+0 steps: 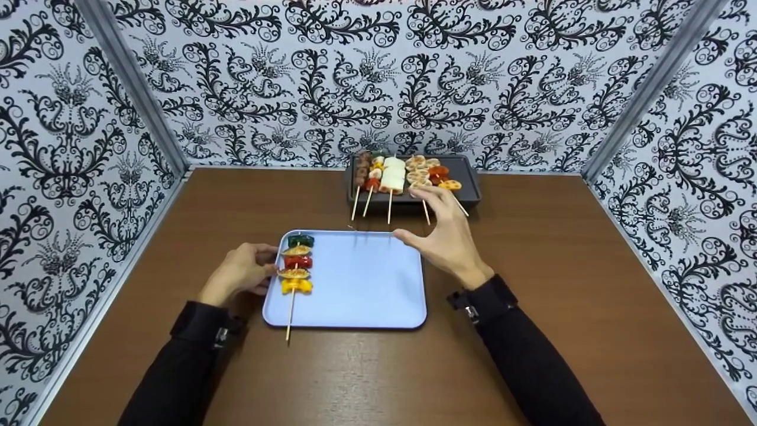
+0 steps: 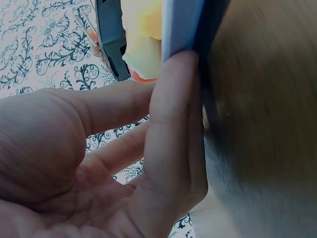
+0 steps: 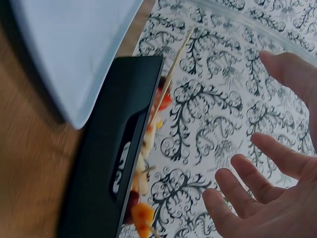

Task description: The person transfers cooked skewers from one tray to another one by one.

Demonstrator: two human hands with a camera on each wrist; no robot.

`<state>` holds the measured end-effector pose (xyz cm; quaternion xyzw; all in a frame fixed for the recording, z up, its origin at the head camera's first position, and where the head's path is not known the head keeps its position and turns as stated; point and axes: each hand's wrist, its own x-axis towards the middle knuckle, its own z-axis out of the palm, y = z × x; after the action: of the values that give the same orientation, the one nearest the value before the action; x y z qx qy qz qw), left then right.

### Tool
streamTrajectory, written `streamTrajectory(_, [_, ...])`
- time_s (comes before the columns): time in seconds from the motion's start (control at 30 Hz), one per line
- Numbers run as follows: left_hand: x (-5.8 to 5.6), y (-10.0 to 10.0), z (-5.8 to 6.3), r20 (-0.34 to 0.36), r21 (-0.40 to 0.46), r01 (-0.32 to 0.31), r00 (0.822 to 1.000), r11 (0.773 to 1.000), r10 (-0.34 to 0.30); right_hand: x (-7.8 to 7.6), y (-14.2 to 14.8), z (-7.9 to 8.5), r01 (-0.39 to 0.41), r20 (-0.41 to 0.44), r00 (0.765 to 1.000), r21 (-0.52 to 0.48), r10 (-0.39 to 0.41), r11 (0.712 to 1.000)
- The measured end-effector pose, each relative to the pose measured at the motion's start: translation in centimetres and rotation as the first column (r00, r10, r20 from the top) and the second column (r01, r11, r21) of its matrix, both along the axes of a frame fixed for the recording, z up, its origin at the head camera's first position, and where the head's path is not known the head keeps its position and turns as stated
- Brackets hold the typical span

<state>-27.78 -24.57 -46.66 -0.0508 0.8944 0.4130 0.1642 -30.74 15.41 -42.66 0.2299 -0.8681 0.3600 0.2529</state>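
Note:
A light blue tray (image 1: 361, 284) lies on the table, and my left hand (image 1: 239, 269) grips its left rim. In the left wrist view the fingers (image 2: 171, 109) meet the tray's edge (image 2: 179, 25). Along the tray's left side lies a vegetable skewer (image 1: 297, 261) with green, red and yellow pepper pieces and browned slices, its stick poking past the front rim. My right hand (image 1: 449, 245) hovers over the tray's back right corner, thumb and fingers spread, holding nothing. Beyond it stands a dark grill pan (image 1: 467, 171), its side (image 3: 104, 144) large in the right wrist view.
Several skewers lie side by side on the grill pan: meat (image 1: 362, 168), mixed vegetables (image 1: 375, 174), white pieces (image 1: 393, 174), sliced rounds (image 1: 417, 171) and peppers (image 1: 439, 174). Their sticks overhang its front edge. Patterned walls (image 1: 378, 89) enclose the brown table (image 1: 562, 307).

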Motion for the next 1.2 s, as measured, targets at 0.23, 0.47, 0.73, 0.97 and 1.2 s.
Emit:
streamTrajectory(0.23, [0.0, 0.1, 0.0, 0.005, 0.006, 0.0, 1.0, 1.0, 0.0, -1.1, 1.8, -0.2, 0.06, 0.046, 0.997, 0.043, -0.062, 0.997])
streamTrajectory(0.47, [0.0, 0.0, -0.1, -0.003, 0.017, -0.001, 1.0, 1.0, 0.001, -2.2, 3.5, -0.6, 0.123, 0.071, 0.989, 0.055, -0.127, 0.991])
streamTrajectory(0.73, [0.3, 0.0, -0.1, -0.023, 0.025, 0.009, 1.0, 1.0, -0.008, -3.4, 5.0, -1.4, 0.172, 0.022, 0.985, 0.044, -0.173, 0.984])
streamTrajectory(0.97, [0.3, 0.0, -0.1, -0.014, 0.016, 0.01, 1.0, 1.0, -0.01, -3.8, 5.7, -1.7, 0.215, -0.002, 0.977, -0.014, -0.215, 0.976])
streamTrajectory(1.2, [0.2, -0.1, 0.0, -0.019, 0.022, 0.011, 1.0, 1.0, -0.01, -4.0, 6.1, -1.9, 0.233, 0.001, 0.972, -0.079, -0.234, 0.969])
